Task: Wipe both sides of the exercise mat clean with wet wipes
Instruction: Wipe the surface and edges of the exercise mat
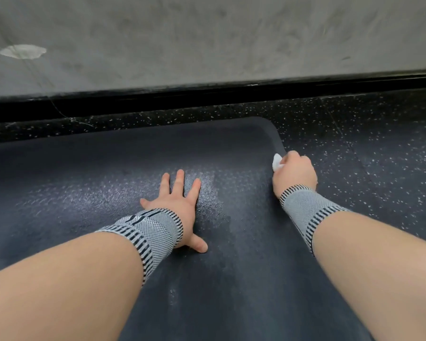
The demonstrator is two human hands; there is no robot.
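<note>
A dark navy exercise mat lies flat on the floor and fills most of the view, its rounded far right corner near the wall. My left hand rests palm down on the mat's middle, fingers straight and spread. My right hand grips a crumpled white wet wipe and holds it against the mat's right edge, just below the rounded corner. A sheen of wet streaks covers the mat around and left of my left hand. Both wrists wear grey and black knitted bands.
Black speckled rubber flooring surrounds the mat on the right and far side. A grey concrete wall with a black baseboard runs along the back, close to the mat's far edge. A pale patch marks the wall at upper left.
</note>
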